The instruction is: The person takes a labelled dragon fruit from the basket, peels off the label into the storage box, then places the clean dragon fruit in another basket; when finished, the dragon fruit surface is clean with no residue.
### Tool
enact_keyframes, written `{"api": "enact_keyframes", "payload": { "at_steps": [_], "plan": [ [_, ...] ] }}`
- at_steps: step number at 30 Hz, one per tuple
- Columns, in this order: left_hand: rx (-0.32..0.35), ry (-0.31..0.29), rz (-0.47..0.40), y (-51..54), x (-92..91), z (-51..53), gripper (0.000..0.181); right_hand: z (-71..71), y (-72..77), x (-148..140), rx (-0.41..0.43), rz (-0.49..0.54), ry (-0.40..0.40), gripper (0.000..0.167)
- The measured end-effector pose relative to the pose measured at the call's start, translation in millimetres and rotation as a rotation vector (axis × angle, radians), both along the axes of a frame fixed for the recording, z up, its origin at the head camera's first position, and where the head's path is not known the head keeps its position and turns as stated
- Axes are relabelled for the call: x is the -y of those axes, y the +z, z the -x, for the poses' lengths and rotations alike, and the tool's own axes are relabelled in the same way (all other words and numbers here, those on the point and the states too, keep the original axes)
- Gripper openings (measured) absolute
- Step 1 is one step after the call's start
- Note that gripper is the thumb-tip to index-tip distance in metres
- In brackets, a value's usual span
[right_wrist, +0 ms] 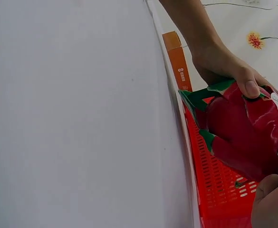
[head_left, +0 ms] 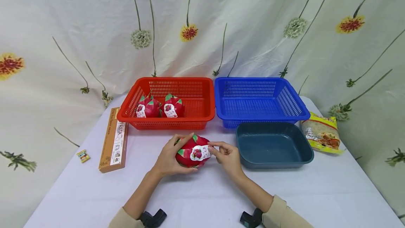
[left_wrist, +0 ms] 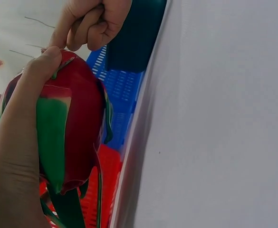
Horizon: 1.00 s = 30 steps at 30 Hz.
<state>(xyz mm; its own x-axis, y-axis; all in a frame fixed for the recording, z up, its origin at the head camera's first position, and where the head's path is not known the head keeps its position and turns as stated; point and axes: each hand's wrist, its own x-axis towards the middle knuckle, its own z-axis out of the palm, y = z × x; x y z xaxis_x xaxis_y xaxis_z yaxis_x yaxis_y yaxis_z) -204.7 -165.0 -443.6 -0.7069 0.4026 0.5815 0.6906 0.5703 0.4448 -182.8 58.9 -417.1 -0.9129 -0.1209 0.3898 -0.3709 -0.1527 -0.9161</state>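
Head view: your left hand (head_left: pixel 171 156) is gripping a red dragon fruit (head_left: pixel 186 152) above the near-middle of the white worktop (head_left: pixel 202 200), thumb and fingers spread round its left side. Your right hand (head_left: pixel 229 157) is coming across at the fruit's right side, thumb and forefinger narrowed and pinching the right end of a white label (head_left: pixel 199 153); the fingertips are covering that corner, so the exact contact is hard to make out. The label's small print is unreadable.

Left wrist view: the fruit's body is hiding the label, and your right thumb is not showing. Right wrist view: the frame edge is cutting off both the label and most of your right hand.

Beyond the fruit, a red basket (head_left: pixel 171 125) is holding two more labelled dragon fruits (head_left: pixel 152 109), their undersides hidden by its front wall. A blue basket (head_left: pixel 250 106) is standing beside it, with a dark teal tub (head_left: pixel 272 147) just in front. On the right, a yellow bag (head_left: pixel 324 133) is lying partly hidden behind these two. On the left, a pasta box (head_left: pixel 113 145) is running up beside the red basket, its far end partly covered; a small packet (head_left: pixel 83 156) is lying near it, its lettering too small to read.
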Motion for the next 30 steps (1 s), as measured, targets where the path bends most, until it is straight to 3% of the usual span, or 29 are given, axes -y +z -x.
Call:
{"api": "enact_keyframes", "payload": {
  "at_steps": [8, 16, 19, 25, 30],
  "plan": [
    [0.001, 0.028, 0.029, -2.0, 0.4, -1.4, 0.098, -3.1, 1.7, 3.8, 0.081, 0.026, -0.053, 0.015],
    [0.003, 0.066, 0.061, -4.9, 0.1, 2.8, 0.099, -8.9, 4.3, 0.2, 0.118, 0.013, -0.005, 0.015],
    [0.012, 0.064, 0.073, -5.9, -0.5, 5.3, 0.099, -11.3, 4.9, -0.5, 0.122, -0.004, -0.028, 0.013],
    [0.022, 0.067, 0.08, -8.0, 0.9, 6.8, 0.098, -11.2, 2.6, 1.7, 0.03, -0.109, -0.145, 0.011],
    [0.014, 0.07, 0.076, -9.5, 0.8, 7.0, 0.098, -9.9, -4.3, 1.8, -0.02, -0.143, -0.192, 0.017]
  ]
}}
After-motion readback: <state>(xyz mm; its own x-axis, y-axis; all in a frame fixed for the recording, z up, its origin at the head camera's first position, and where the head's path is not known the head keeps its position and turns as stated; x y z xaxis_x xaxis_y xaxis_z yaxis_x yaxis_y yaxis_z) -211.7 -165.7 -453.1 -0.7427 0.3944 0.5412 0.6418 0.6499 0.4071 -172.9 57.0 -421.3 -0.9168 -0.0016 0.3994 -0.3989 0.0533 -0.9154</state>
